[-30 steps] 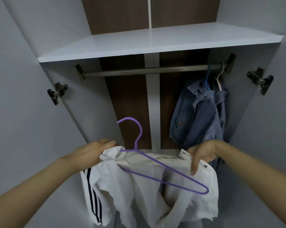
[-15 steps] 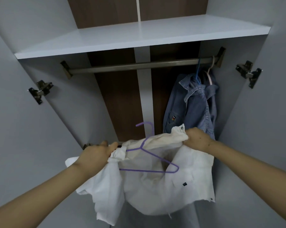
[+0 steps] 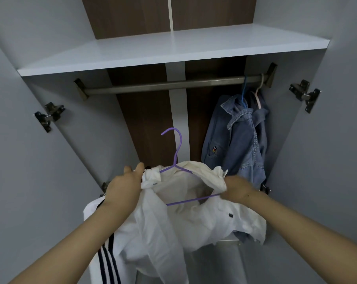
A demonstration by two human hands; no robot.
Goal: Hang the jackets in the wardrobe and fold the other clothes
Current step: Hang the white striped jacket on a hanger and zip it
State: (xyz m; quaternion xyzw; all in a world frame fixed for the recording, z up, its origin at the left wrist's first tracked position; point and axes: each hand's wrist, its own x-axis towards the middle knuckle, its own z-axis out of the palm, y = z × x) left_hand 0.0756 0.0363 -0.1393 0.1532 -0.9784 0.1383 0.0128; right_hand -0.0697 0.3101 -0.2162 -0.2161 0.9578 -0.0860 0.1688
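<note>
I stand at the open wardrobe [image 3: 327, 160] with a white jacket [image 3: 194, 222] held up in front of me, below the rail [image 3: 163, 85]. My left hand [image 3: 123, 186] has a clenched grip on the jacket's left shoulder, fingers curled over the bunched cloth. My right hand [image 3: 236, 190] grips the other shoulder by the collar edge, closed on the fabric there. A purple hanger [image 3: 178, 158] sits inside the jacket's neck opening: its hook stands up between my hands, well under the rail and not on it, and its bottom bar runs across the opening toward my right hand. A sleeve with dark stripes [image 3: 108, 261] hangs down under my left forearm. At the right end of the rail a denim jacket [image 3: 241, 140] hangs on a blue hanger [image 3: 243, 95], with a pale hanger [image 3: 258, 95] just beside it. A white shelf [image 3: 173, 52] sits above the rail.
</note>
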